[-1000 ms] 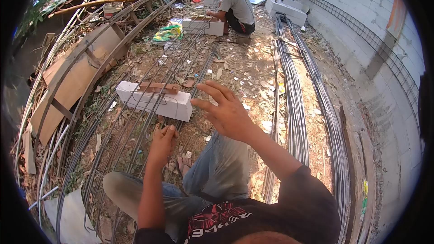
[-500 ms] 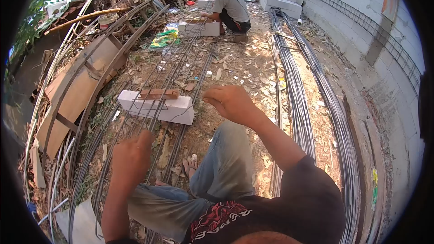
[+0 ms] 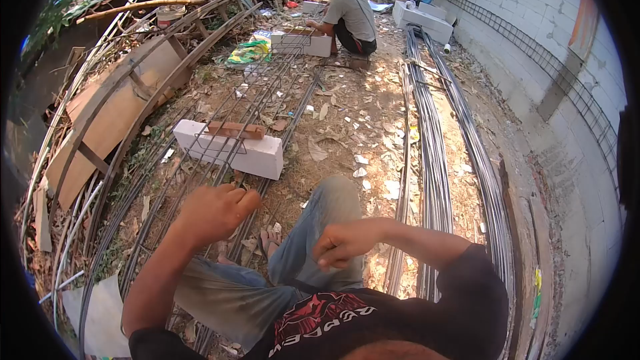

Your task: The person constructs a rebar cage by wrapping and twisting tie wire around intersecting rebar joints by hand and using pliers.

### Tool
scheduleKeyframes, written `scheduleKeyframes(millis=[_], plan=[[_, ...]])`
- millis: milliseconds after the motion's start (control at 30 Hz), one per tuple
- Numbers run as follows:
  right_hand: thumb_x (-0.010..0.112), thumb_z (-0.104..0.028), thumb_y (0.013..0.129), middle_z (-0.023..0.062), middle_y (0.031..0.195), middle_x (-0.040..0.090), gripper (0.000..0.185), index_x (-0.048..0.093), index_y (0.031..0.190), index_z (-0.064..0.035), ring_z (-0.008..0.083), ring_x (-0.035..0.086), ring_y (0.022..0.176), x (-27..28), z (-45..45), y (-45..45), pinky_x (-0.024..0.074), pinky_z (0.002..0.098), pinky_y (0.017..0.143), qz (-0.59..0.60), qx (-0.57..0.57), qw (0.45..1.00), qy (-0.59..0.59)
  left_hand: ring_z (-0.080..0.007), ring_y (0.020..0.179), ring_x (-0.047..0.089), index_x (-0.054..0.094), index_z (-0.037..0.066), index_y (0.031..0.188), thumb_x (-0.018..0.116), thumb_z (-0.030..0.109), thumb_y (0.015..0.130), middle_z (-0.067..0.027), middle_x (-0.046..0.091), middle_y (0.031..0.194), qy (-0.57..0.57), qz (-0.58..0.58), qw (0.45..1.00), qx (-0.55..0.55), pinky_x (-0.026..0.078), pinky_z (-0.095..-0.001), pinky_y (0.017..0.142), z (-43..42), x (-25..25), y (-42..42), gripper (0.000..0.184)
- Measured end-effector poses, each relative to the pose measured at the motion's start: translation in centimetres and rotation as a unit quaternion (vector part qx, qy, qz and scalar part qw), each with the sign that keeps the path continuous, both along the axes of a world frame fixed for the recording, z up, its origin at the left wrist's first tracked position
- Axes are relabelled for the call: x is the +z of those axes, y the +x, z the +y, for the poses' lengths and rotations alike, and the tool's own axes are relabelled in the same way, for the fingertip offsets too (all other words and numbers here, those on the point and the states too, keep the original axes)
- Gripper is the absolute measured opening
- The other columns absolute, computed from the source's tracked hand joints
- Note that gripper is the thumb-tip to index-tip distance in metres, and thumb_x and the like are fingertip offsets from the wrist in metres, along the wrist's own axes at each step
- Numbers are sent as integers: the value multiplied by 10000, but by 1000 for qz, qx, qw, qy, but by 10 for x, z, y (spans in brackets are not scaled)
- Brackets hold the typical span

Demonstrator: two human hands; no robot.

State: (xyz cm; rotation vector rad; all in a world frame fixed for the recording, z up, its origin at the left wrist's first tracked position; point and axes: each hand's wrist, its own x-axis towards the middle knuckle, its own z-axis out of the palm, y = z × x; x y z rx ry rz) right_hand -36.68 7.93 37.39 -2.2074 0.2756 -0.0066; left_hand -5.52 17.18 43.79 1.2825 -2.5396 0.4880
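Note:
My left hand [image 3: 217,213] hovers over the near end of a long rebar cage [image 3: 200,183], its fingers curled closed. Whatever it may pinch is hidden. My right hand [image 3: 341,245] is in front of my raised knee, thumb and fingers bent together and pointing down; I cannot make out anything in them. Beyond the left hand, a white block [image 3: 263,160] props up the cage. A reddish-brown piece of wood [image 3: 237,131] lies on top of that block, among the bars.
A person in a grey shirt [image 3: 352,17] squats at the cage's far end, beside another white block [image 3: 313,45]. Long bundles of steel rods [image 3: 430,160] run along the right, near a block wall [image 3: 533,40]. Curved boards [image 3: 107,133] and brush pile up on the left.
My right hand has dropped from above the knee toward my body. My left hand has shifted up and to the right. The view has tilted slightly.

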Motion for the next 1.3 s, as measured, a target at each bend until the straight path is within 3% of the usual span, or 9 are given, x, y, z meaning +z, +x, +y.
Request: scheduleKeyframes(millis=[100,233,400,500,600,667,1000,1100,1300], plan=[[572,-219,1067,8,683,578,250,697,1069,-2,87,532,661,39,29,-20,446,295,620,-84,-163,971,157,-263,747,673,593,128,900,667,155,863,-41,615,765,-55,37,995,77,532,-414,593,-11,-13,57,87],[594,-182,1024,109,788,686,203,727,1082,-40,247,646,689,25,10,-68,501,371,678,-69,-356,928,-87,-367,753,628,546,17,904,698,130,946,-147,591,814,-127,84,962,226,475,-482,650,-1,1,137,194],[625,-181,1009,170,894,735,192,732,1068,-32,366,704,793,7,5,-70,533,415,714,-137,-446,849,-249,-374,1220,572,633,101,1263,708,156,948,-146,629,1264,-272,21,881,387,458,-498,1005,9,-8,100,328],[647,-161,1002,179,933,745,182,738,1090,-30,359,721,823,3,2,-28,552,402,733,-232,-493,812,-208,-375,1467,381,494,99,1497,675,188,989,-161,477,1528,-251,241,864,364,329,-509,1188,32,-22,36,547],[646,-165,1002,181,980,751,192,732,1094,-20,359,727,813,-12,12,36,568,406,722,-288,-430,837,-178,-319,1363,510,454,29,1517,522,344,1102,-188,559,1423,-73,654,730,183,401,-475,1132,28,-72,-54,526],[643,-167,995,170,999,747,224,702,1149,-16,350,729,818,-36,27,81,577,425,708,-304,-325,860,-249,-264,1135,620,405,-5,1548,424,416,1132,-157,644,1207,120,876,449,127,471,-437,1029,15,-87,-84,592],[602,-117,907,88,944,662,328,632,1216,-15,269,680,922,-69,67,113,543,429,837,-208,-213,895,-333,-109,602,354,519,-28,1405,471,344,1137,13,412,755,37,960,257,109,383,-284,576,9,-77,-40,461],[605,-119,890,67,918,635,311,635,1179,-7,253,655,951,-77,73,93,505,439,923,-221,-162,886,-375,-68,575,303,612,-10,1222,487,346,1132,43,345,714,47,932,340,119,271,-272,489,10,-95,-21,388],[661,-186,895,91,905,675,262,678,1105,-29,312,689,869,-30,34,73,558,452,792,-301,-162,865,-367,-77,477,195,423,124,706,482,446,1119,47,271,581,71,943,288,153,170,-296,426,-10,-99,-52,527]])
